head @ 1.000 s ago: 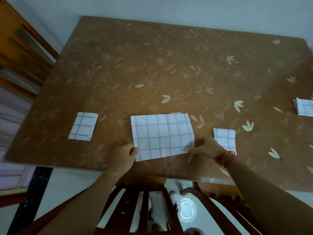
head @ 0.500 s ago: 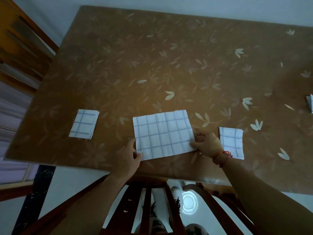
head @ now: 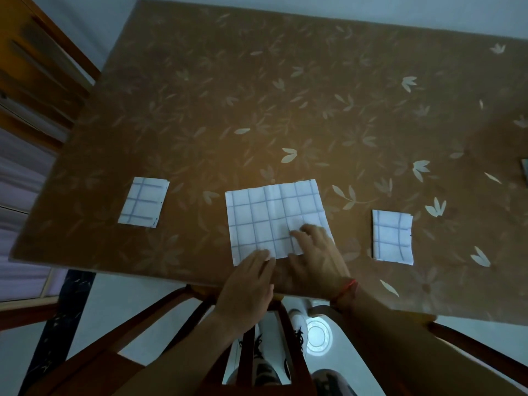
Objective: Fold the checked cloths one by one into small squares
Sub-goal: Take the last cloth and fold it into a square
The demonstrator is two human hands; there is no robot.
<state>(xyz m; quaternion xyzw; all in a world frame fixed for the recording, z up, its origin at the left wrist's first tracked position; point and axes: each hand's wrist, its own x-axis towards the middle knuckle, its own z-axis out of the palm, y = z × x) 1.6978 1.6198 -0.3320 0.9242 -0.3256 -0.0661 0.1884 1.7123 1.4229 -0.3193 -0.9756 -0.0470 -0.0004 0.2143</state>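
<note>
- Nearest the camera, the dark wooden chair (head: 246,358) stands under the table's near edge, its slats rising between the person's two forearms, with pale floor showing through the gaps.
- The left hand (head: 248,284) lies flat with its fingers straight and together. Its fingertips rest on the near edge of the middle checked cloth (head: 268,215), and it grips nothing.
- The right hand (head: 315,260) lies just beside the left, with a red thread bracelet (head: 347,290) on its wrist. Its fingers are spread and lightly bent, and they press down on the cloth's near right part without pinching it.
- The middle checked cloth is spread flat as a wide rectangle near the table's front edge, white with blue lines, and a faint crease runs up its centre.
- To the left, well apart from it, a small folded checked cloth (head: 144,204) lies flat on the table.
- To the right, a second small folded checked cloth (head: 393,238) lies flat, near the right forearm but clear of it.
- The brown table (head: 285,81), with its leaf-patterned cover, stretches away beyond the cloths.
- At the right edge of the view, a pale sliver (head: 525,170) lies on the table, cut off too far to identify.
- At the far left stands orange-brown wooden furniture (head: 34,67) against a pale wall.
</note>
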